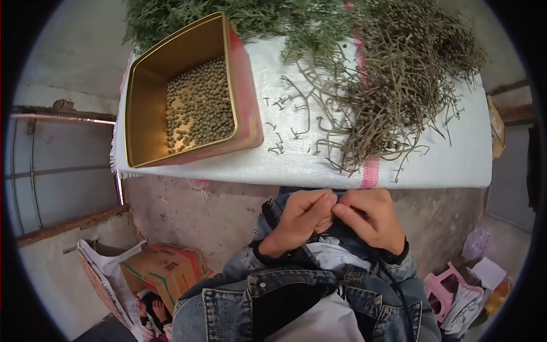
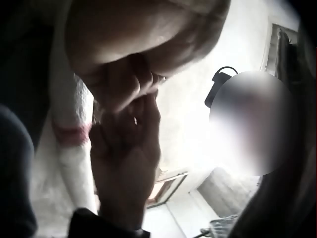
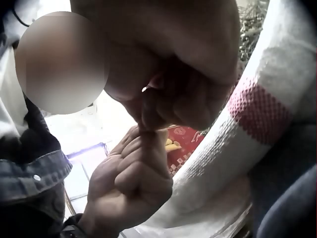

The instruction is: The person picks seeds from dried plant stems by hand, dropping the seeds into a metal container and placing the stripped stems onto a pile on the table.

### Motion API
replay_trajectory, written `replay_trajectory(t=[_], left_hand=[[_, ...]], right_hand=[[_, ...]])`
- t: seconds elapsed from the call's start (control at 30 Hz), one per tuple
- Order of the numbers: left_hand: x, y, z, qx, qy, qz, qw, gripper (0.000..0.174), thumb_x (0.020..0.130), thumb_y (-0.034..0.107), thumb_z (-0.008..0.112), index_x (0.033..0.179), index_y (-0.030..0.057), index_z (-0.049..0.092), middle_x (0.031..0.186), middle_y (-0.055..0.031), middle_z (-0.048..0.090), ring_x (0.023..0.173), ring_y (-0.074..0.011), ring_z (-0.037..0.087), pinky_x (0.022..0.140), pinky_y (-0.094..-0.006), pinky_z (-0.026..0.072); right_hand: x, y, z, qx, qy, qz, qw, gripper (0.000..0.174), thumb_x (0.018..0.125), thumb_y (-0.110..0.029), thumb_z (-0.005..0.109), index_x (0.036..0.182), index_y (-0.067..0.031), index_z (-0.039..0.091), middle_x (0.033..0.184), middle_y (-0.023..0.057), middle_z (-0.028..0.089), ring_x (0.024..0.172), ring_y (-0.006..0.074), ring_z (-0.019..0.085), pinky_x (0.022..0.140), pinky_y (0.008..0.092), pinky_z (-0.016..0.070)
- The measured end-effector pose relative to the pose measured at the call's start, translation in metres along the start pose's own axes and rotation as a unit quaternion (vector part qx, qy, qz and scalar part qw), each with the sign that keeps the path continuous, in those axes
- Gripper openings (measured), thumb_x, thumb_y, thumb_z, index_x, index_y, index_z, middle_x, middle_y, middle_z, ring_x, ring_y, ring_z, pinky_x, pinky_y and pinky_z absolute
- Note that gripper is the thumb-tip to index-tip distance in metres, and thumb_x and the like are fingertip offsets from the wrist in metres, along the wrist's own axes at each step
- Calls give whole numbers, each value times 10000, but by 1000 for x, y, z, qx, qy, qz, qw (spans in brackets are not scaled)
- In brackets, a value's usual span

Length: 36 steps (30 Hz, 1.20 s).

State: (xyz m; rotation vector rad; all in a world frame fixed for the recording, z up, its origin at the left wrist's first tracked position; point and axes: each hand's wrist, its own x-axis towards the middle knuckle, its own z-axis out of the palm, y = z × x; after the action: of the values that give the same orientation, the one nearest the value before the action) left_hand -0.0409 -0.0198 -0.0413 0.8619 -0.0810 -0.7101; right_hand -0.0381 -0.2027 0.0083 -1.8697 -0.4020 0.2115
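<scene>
At the near edge of a white woven sack (image 1: 285, 165), the left hand (image 1: 302, 216) and right hand (image 1: 370, 216) meet at their fingertips, fingers curled and thumbs against the index fingers. Close up, the left hand (image 2: 148, 39) and the right hand (image 2: 126, 163) touch; nothing between them can be made out. The right wrist view has the right hand (image 3: 188, 74) above the left hand (image 3: 131, 183). Beyond them on the sack lies a tangled heap of dry stems (image 1: 393, 85), with several loose bits (image 1: 278, 142) to its left. A gold-lined tin (image 1: 246, 85) holds small round brown-green pellets (image 1: 208, 102).
Green feathery sprigs (image 1: 268, 17) lie along the far side of the sack. On the floor at lower left is a cardboard box (image 1: 171, 271), with another person's hands (image 1: 158, 310) near it. A pink stool (image 1: 441, 290) and bags stand at lower right.
</scene>
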Motion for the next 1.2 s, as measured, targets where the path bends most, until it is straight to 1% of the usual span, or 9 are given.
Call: replay_trajectory(t=[0.07, 0.17, 0.3, 0.43, 0.7, 0.87, 0.97, 1.07, 1.2], left_hand=[[3, 10, -3, 35, -19, -26, 999, 348, 1038, 173, 422, 735, 21, 501, 534, 2, 399, 470, -76, 348, 456, -265, 268], [5, 28, 2, 424, -12, 95, 901, 293, 1015, 153, 464, 774, -7, 511, 549, -96, 413, 453, -189, 375, 466, -326, 298], [4, 31, 5, 395, 0, 62, 917, 247, 989, 146, 500, 806, -19, 511, 601, -152, 413, 478, -278, 387, 485, -368, 318], [0, 20, -1, 388, 38, 41, 920, 294, 1001, 174, 484, 770, -8, 505, 570, -113, 422, 466, -214, 375, 478, -335, 310], [-1, 20, 1, 345, 42, 42, 937, 411, 1018, 258, 462, 670, 43, 427, 575, 0, 422, 516, -75, 351, 480, -249, 271], [1, 24, -2, 305, -4, 22, 952, 371, 1013, 207, 465, 700, 8, 471, 581, 3, 427, 515, -94, 364, 485, -264, 284], [-1, 8, 4, 222, 99, 21, 970, 365, 1009, 210, 477, 734, -24, 530, 582, 5, 430, 507, -86, 349, 480, -255, 268], [2, 2, 7, 156, 85, 57, 983, 360, 1007, 215, 483, 780, -48, 577, 582, 11, 432, 501, -82, 340, 476, -251, 262], [-1, 6, 1, 99, 43, 45, 993, 374, 1003, 229, 493, 804, -66, 607, 577, 15, 431, 492, -76, 337, 471, -251, 261]], right_hand=[[-2, -2, -5, 3, 7, 20, 1000, 123, 884, -79, 655, 804, 13, 638, 641, 108, 605, 536, 180, 568, 509, 284, 425], [-4, -3, -7, 7, 9, 59, 998, 111, 822, -87, 722, 824, 8, 665, 603, 94, 557, 514, 170, 528, 496, 281, 394], [-3, 2, -5, -14, 93, 32, 995, 124, 791, -77, 750, 849, 7, 680, 657, 94, 607, 538, 174, 561, 493, 290, 414], [-9, 21, 3, -7, 170, -82, 982, 130, 783, -79, 756, 865, -11, 682, 713, 91, 635, 585, 196, 604, 521, 300, 457], [-10, 22, -1, -65, 61, -51, 995, 219, 803, -163, 751, 971, -54, 664, 782, 44, 621, 614, 225, 624, 558, 321, 505], [-14, 35, 8, -125, 124, -105, 979, 290, 805, -190, 737, 1062, -75, 667, 785, -1, 583, 560, 180, 573, 490, 289, 466], [-18, 39, 5, -173, 122, -146, 966, 315, 801, -177, 731, 1095, -81, 672, 784, -20, 567, 541, 144, 546, 460, 265, 444], [-18, 42, 6, -199, 169, -204, 944, 355, 810, -157, 706, 1155, -85, 667, 787, -38, 547, 529, 92, 519, 433, 239, 420], [-20, 31, 2, -266, 178, -210, 924, 258, 824, -166, 691, 1065, -81, 660, 784, -34, 541, 526, 67, 522, 422, 255, 414]])
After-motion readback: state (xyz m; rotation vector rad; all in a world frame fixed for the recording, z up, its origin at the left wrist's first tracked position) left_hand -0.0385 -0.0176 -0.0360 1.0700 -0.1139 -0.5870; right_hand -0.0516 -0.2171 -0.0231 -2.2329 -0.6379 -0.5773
